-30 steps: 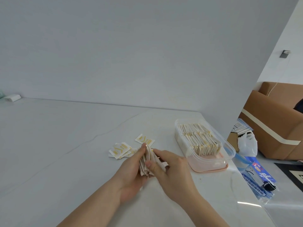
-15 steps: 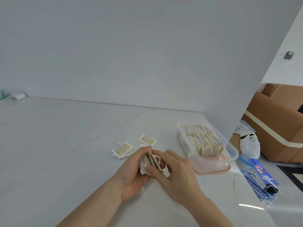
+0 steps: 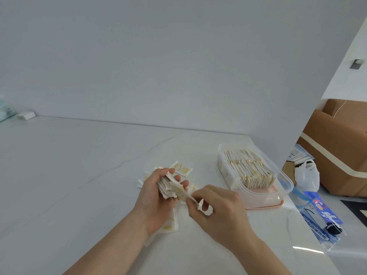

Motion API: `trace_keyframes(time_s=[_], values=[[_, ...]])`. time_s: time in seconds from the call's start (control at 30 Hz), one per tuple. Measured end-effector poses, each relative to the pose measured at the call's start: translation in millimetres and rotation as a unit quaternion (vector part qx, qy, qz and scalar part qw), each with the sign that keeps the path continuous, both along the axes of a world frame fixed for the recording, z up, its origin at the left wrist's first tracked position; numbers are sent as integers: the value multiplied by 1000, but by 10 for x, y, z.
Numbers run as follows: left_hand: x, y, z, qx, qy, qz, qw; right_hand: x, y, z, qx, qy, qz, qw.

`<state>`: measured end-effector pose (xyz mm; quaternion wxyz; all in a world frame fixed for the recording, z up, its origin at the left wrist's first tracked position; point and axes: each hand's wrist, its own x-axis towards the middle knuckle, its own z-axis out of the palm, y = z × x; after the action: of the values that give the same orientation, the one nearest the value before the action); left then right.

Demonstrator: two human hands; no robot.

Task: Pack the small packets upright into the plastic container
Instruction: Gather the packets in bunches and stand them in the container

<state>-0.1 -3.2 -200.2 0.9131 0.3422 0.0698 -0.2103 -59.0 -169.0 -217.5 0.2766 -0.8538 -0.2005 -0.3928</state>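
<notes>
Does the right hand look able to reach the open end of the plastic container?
Probably yes: the right hand is just left of the plastic container, nothing lies between, though it pinches a packet.

The table (image 3: 79,175) looks like smooth, pale stone with a faint sheen. On it, the container (image 3: 282,175) is clear glossy plastic with a pink base, holding matt, papery packets (image 3: 248,169). Beyond the table, a cardboard box (image 3: 341,147) looks matt brown.
</notes>
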Motion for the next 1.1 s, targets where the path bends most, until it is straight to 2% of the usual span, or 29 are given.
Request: trace_keyframes(time_s=[0.13, 0.2, 0.27, 0.4, 0.57, 0.7, 0.9, 1.1], values=[[33, 18, -27, -19, 19, 30, 999, -62, -38, 95, 161, 39, -10, 986], [10, 3, -24, -21, 16, 1, 1000, -46, -77, 101, 232, 81, -30, 969], [-26, -49, -13, -9, 6, -30, 999, -21, -113, 84, 261, 117, -38, 958], [-97, -115, -38, 24, -25, -69, 997, 6, -102, 31, 255, 153, -48, 953], [-135, -111, -55, 60, -74, -127, 987, -7, -75, 38, 199, 161, -34, 966], [-208, -132, 5, 108, -87, -133, 981, -3, -49, -4, 193, 182, -8, 964], [-157, -98, -4, 104, -61, -114, 986, -32, -18, -17, 149, 158, -4, 976], [-121, -100, -15, 102, -18, -132, 986, -49, -15, 72, 214, 54, -66, 973]])
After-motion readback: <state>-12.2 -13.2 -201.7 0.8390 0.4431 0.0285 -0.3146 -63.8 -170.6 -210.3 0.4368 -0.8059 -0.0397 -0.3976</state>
